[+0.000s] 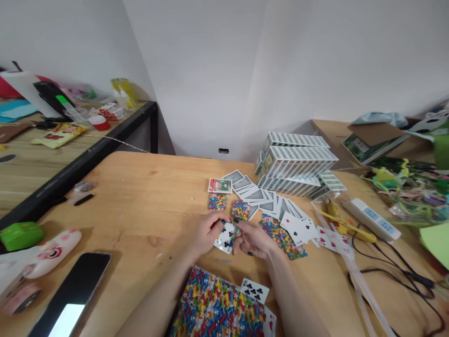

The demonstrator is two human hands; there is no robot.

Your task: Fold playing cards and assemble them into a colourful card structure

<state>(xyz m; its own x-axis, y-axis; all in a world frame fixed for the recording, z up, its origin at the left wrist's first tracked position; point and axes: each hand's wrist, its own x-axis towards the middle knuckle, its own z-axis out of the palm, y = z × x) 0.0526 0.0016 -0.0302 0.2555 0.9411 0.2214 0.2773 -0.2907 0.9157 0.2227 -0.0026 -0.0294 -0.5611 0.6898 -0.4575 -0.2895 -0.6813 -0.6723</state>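
Note:
A playing card with club pips (pixel 224 237) is pinched at its upper left by my left hand (pixel 209 230), face up just above the table. My right hand (pixel 253 238) closes its fingers at the card's right edge, where a bit of multicoloured printed material shows. Just beyond the hands are two small multicoloured pieces (pixel 217 202) and a red-and-green card pack (pixel 220 186). A fan of face-down cards (pixel 259 195) spreads to the right, with face-up cards (pixel 298 228) and multicoloured strips (pixel 271 230) nearby. Between my forearms lies a large multicoloured patterned stack (pixel 217 306), with a ten of clubs (pixel 255 290) beside it.
Stacked card boxes (pixel 298 161) stand at the back right. A power strip (pixel 372 219), a yellow-handled tool (pixel 351 229) and black cables (pixel 393 262) lie right. A phone (pixel 72 292) and a pink-and-white object (pixel 52 252) lie left. A cluttered side table (pixel 115 128) stands farther left.

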